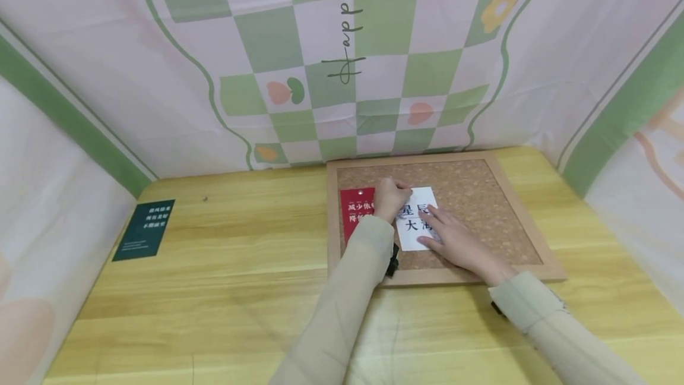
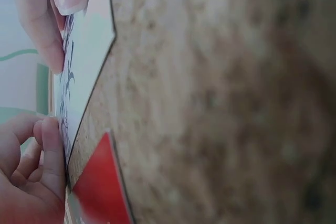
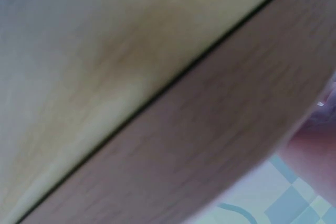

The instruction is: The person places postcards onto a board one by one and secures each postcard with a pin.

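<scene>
A white card with black Chinese characters lies on a framed cork board. At its top edge my left hand pinches a small pin, mostly hidden between thumb and fingertips. My right hand rests over the card's right side with fingers extended, pressing it to the cork. In the left wrist view, the pinching left fingers touch the card's edge, with right-hand fingers above. Left of the white card is a red card with a round pin at its top; my left arm covers part of it.
A dark green card lies on the wooden table at the far left. The board's wooden frame borders the cork. Printed cloth hangs behind the table and along both sides.
</scene>
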The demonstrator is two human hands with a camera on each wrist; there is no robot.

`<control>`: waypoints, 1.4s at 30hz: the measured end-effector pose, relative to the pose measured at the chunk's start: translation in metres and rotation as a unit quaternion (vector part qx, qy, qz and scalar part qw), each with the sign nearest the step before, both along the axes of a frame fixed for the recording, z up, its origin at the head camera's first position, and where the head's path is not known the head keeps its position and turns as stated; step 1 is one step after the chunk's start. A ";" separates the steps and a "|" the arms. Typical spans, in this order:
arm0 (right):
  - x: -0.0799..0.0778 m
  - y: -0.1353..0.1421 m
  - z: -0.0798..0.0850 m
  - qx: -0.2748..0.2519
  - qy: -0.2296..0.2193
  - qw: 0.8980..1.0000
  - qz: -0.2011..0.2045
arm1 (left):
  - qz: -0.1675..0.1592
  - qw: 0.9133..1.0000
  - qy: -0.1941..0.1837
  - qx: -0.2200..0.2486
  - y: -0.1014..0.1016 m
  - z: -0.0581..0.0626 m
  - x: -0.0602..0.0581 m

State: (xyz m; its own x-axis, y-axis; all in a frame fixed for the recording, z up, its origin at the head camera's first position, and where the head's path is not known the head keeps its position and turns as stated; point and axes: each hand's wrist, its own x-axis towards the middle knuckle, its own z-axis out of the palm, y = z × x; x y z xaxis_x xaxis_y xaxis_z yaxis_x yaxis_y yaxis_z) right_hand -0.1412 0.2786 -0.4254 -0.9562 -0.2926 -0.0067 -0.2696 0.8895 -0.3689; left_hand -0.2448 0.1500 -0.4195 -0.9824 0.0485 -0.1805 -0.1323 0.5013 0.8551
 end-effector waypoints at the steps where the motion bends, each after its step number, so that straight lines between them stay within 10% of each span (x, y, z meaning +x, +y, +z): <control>1: 0.000 0.000 0.000 0.000 0.001 1.000 0.001 | 0.002 1.000 -0.002 0.001 0.000 0.000 0.000; 42: 0.000 0.000 0.000 0.001 0.007 1.000 0.002 | 0.021 0.998 0.009 0.058 -0.008 0.000 -0.002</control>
State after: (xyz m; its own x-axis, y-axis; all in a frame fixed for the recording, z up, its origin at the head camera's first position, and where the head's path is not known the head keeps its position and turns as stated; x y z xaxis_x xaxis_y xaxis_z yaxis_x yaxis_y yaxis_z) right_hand -0.1416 0.2786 -0.4258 -0.9553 -0.2955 0.0060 -0.2774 0.8893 -0.3637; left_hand -0.2466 0.1421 -0.4196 -0.9871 0.0270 -0.1581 -0.1350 0.3924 0.9098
